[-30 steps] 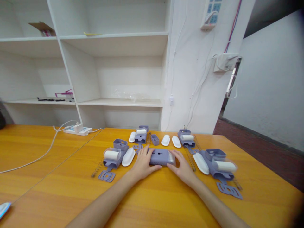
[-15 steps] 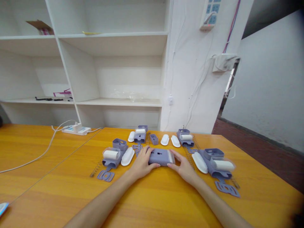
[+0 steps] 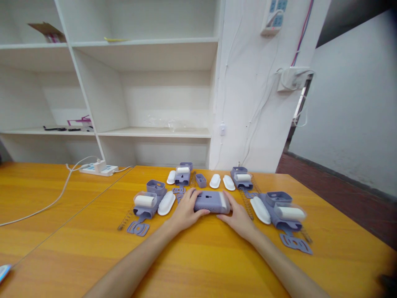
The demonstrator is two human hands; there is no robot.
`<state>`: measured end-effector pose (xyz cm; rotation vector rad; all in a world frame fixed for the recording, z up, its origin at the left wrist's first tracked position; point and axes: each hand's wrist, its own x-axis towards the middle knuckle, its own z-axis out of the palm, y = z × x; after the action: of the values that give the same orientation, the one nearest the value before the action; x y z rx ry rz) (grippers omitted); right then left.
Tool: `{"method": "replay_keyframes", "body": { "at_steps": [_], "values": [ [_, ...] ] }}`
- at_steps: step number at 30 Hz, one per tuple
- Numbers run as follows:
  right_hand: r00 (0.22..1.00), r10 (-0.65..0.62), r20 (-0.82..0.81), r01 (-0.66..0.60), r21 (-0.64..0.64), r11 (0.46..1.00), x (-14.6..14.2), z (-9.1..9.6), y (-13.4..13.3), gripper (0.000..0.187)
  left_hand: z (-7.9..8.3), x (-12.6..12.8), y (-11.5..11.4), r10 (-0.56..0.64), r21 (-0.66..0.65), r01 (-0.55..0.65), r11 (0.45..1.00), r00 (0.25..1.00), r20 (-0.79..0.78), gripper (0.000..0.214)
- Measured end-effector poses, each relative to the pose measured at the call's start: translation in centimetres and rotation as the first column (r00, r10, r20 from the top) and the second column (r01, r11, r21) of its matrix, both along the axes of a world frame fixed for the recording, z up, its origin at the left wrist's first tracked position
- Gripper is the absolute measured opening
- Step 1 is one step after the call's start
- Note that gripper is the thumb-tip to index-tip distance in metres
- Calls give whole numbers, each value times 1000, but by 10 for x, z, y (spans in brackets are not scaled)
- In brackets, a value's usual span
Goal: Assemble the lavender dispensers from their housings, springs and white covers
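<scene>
A grey-purple plastic case (image 3: 209, 202) with a keyhole-like slot on top lies lengthwise between my hands at the middle of the table. Near its right end runs a pale, see-through band, with a grey-purple end piece beyond it. My left hand (image 3: 187, 209) wraps the left end, fingers over the top and thumb along the near side. The right end is gripped by my right hand (image 3: 238, 219), its thumb at the near lower edge and its fingers behind. Behind the case stand a small grey-purple cup (image 3: 201, 180) and white oval covers (image 3: 215, 181).
Similar part sets surround the case: a housing with a white roll (image 3: 145, 201) at left, another roll (image 3: 290, 213) at right, more behind. Coil springs (image 3: 125, 218) and flat cut-out pieces (image 3: 296, 243) lie beside them. A power strip (image 3: 99, 168) sits back left, below white shelves (image 3: 155, 131).
The right end of the case now shows a grey-purple end piece past the pale band. My right hand has shifted slightly around that end. My left hand keeps its hold.
</scene>
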<state>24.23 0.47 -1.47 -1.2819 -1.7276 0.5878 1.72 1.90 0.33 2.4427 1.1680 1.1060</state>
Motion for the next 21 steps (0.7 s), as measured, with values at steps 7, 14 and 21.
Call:
{"method": "replay_keyframes", "body": {
  "at_steps": [7,14,21],
  "values": [
    [993,-111,42,112,-28,993,-11,2,12,82,-2,11,16,6,-8,-5,1000,997,71,59],
    [896,-329,-299,297,-147,944,-25,18,29,75,0,35,35,-6,-46,16,999,977,213,55],
    [853,-383,-356,384,-69,921,-38,2,38,73,0,37,38,73,-51,-61,997,957,282,51]
  ]
}}
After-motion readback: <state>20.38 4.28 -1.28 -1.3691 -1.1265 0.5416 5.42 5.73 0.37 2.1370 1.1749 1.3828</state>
